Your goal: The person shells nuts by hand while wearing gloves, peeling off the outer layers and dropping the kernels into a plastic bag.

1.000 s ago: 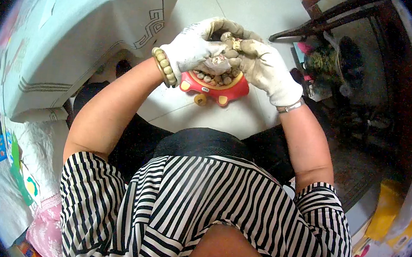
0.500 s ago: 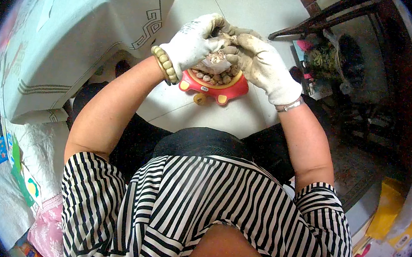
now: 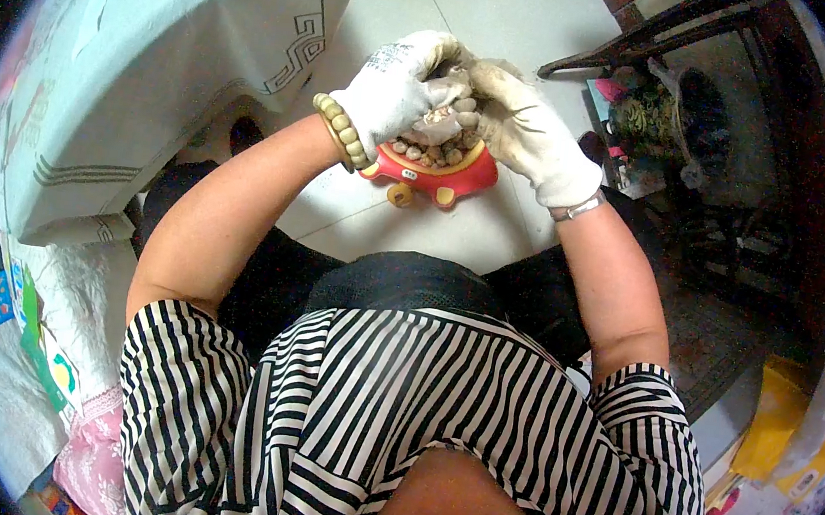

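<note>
My left hand [image 3: 396,80], in a white work glove, has its fingers closed and meets my right hand [image 3: 527,129] above a red container. The right one, in a stained white glove, is closed too. Whatever sits between the fingertips is hidden by the gloves. Just below them lies a whitish plastic bag or wrapper [image 3: 436,131] with small pale bits on it. Round brown nut-like pieces [image 3: 415,153] fill the red container [image 3: 479,176], which has a yellow rim and yellow feet and stands on the tiled floor.
A cloth-covered table [image 3: 172,61] with a dark border pattern stands to the left. Dark wooden furniture [image 3: 696,46] is on the right, with a leafy bundle [image 3: 648,116] near it. A yellow bag [image 3: 778,417] lies at the lower right. Pale floor tiles [image 3: 376,224] surround the container.
My hands have drawn closer together, the left moving slightly right. The beige piece that showed between the fingertips is now covered by the gloves.
</note>
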Demonstrator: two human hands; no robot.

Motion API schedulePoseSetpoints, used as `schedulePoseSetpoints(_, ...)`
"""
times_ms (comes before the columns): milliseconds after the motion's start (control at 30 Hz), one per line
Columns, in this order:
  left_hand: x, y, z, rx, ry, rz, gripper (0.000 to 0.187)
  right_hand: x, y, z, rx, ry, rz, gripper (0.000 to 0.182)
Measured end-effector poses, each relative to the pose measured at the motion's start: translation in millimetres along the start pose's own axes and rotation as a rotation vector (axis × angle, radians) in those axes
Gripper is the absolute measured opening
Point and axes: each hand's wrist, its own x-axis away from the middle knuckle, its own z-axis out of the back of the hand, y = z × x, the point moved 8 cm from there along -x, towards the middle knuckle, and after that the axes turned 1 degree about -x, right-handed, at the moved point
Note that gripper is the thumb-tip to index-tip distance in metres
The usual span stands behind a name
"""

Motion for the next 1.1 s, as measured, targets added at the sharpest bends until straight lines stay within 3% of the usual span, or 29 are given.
schedulePoseSetpoints(67,3,1,-1,0.008,-0.004,0.023,0.026,-5,2,18,0.244,0.157,0.012,0.018)
schedulePoseSetpoints(167,4,-2,-2,0.032,-0.002,0.070,0.030,0,-3,10,0.295,0.203,0.072,0.029)
schedulePoseSetpoints(267,6,-7,-1,0.137,0.013,0.107,0.030,-3,-2,18,0.326,0.214,0.064,0.027)
schedulePoseSetpoints(433,10,-17,-6,0.263,-0.044,0.229,0.026,-3,-1,11,0.228,0.144,0.061,0.023)
schedulePoseSetpoints(533,9,-12,-3,0.325,-0.018,0.185,0.027,-7,0,8,0.159,0.133,0.071,0.021)
schedulePoseSetpoints(600,8,1,-2,0.084,-0.039,0.085,0.027,-7,-1,7,0.105,0.122,0.071,0.021)
schedulePoseSetpoints(700,9,-3,-1,0.101,-0.040,0.098,0.026,-6,1,15,0.105,0.186,0.046,0.021)
schedulePoseSetpoints(867,8,-6,4,0.145,0.039,0.068,0.027,-6,2,20,-0.014,0.095,0.035,0.022)
schedulePoseSetpoints(933,10,-14,-1,0.500,0.033,0.201,0.027,-9,5,25,-0.007,0.151,0.049,0.021)
schedulePoseSetpoints(1100,7,-11,3,0.504,0.039,0.192,0.027,-6,-2,15,0.016,0.190,0.092,0.020)
